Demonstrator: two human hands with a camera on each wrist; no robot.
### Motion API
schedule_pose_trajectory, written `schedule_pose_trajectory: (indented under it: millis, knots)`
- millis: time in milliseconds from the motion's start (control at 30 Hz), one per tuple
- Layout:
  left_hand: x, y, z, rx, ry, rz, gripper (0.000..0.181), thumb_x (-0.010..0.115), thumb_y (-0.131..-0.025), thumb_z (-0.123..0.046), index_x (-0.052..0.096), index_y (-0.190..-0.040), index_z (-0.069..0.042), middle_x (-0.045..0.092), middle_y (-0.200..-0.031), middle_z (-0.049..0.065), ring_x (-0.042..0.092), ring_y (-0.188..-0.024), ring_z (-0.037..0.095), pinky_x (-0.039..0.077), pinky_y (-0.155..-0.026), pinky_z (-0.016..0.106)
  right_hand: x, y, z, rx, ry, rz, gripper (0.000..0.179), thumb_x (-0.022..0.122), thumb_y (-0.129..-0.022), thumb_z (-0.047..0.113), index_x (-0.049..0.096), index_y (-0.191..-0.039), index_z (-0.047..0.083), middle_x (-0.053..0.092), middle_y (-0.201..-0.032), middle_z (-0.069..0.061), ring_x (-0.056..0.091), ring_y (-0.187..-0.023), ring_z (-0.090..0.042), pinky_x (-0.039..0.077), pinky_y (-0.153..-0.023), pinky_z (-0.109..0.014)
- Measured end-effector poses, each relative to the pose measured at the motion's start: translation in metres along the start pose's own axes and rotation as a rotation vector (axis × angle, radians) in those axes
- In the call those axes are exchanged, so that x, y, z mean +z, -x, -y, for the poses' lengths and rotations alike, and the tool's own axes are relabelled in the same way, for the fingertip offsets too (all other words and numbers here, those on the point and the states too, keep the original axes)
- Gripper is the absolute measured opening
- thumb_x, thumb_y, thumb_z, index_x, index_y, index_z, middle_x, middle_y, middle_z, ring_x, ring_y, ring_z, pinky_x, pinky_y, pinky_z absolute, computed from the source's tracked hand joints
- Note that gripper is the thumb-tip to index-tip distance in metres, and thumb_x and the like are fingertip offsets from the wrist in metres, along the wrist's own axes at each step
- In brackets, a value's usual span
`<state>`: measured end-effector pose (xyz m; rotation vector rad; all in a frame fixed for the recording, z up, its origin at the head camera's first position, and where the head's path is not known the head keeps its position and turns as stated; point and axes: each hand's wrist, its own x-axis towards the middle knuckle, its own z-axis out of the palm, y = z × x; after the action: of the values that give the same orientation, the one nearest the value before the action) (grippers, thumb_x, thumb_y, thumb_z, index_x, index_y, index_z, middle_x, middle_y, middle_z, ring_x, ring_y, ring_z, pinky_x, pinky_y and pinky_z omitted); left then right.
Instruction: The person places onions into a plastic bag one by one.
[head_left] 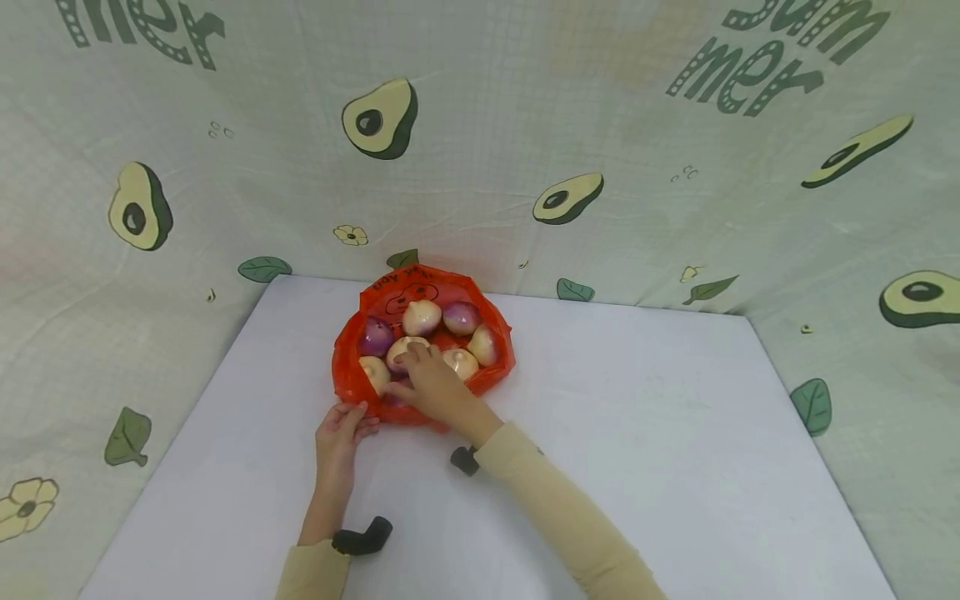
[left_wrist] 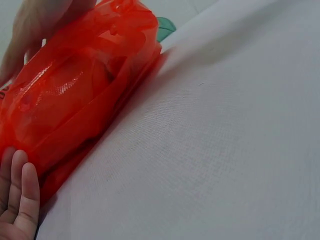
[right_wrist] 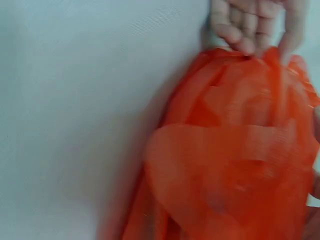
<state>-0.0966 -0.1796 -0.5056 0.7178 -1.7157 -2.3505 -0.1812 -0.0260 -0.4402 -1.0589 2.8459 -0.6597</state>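
Observation:
A red plastic bag sits with its mouth spread wide, holding several onions. Some are pale, like the onion at the back; others are purple, like the one at the left. My left hand pinches the bag's near left edge between thumb and fingers, as the right wrist view also shows. Over the front of the bag reaches my right hand, thumb and fingers spread apart among the onions. Its fingertips overlap a pale onion near the middle. The bag's side hides the onions in both wrist views.
The bag lies on a white table, towards its back left. Behind and beside the table hangs a pale cloth printed with avocados and leaves. Black straps with mounts sit on the wrists.

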Motion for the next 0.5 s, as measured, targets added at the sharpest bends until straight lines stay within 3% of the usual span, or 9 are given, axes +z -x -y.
schedule_pose_trajectory:
  millis: [167,333,500]
  knots:
    - [0.000,0.000,-0.001,-0.004,0.010,0.012,0.024,0.061,-0.090,-0.025,0.051,-0.097,-0.003,0.066,-0.073,-0.003,0.066,-0.069,0.011,0.056,-0.074,0.023,-0.018,0.010,-0.001,-0.010,-0.238,0.055,0.038,0.056,-0.093,0.033,0.054,-0.122,0.009,0.052,-0.126,-0.006,0.050,-0.115,-0.017,0.045,-0.100,-0.027]
    - [-0.004,0.004,-0.004,-0.026,-0.009,0.028,0.030,0.060,-0.090,-0.034,0.049,-0.098,-0.008,0.067,-0.078,-0.005,0.067,-0.075,0.010,0.055,-0.078,0.022,-0.040,0.030,0.000,-0.055,-0.306,0.112,0.028,0.056,-0.093,0.026,0.058,-0.117,0.011,0.063,-0.108,0.002,0.057,-0.099,-0.009,0.048,-0.091,-0.018]
    - [-0.006,0.012,-0.008,-0.026,-0.008,-0.012,0.030,0.059,-0.090,-0.035,0.051,-0.101,-0.009,0.068,-0.079,-0.006,0.066,-0.074,0.011,0.056,-0.076,0.022,-0.057,0.058,-0.010,-0.030,-0.358,0.156,0.026,0.057,-0.093,0.024,0.061,-0.116,0.012,0.065,-0.105,0.004,0.059,-0.097,-0.008,0.051,-0.088,-0.022]
